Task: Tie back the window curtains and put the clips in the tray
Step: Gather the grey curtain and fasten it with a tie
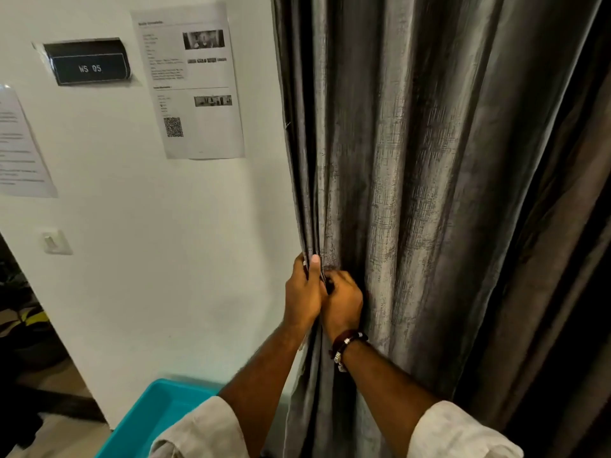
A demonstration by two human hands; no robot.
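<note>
While the head camera is looking down along the wall, I am seeing the grey curtain [429,193] hanging in heavy folds over the right half of the view, its left edge lying against the white wall [148,276]. The left hand [302,292] is gripping that bunched edge, thumb up and fingers wrapped round the folds. The right hand [342,300] is pressing in just beside it, touching it, fingers curled into the same gathered fabric; something small and dark is showing between the two hands, but I cannot tell whether it is a clip. A dark bracelet [347,342] is sitting on the right wrist, and pale rolled sleeves [463,434] are covering both forearms.

The teal tray [145,424] is lying low at the bottom edge, left of the curtain and below the hands; the left forearm and sleeve are blocking its right part, so I cannot see what is lying in it.

On the wall I am making out a black sign [88,66] reading "WS 05", a printed sheet [191,84] with a QR code beside it, another sheet [20,143] at the left edge, and a small white wall hook [54,242] lower down. Dark, blurred clutter is filling the opening at far left.
</note>
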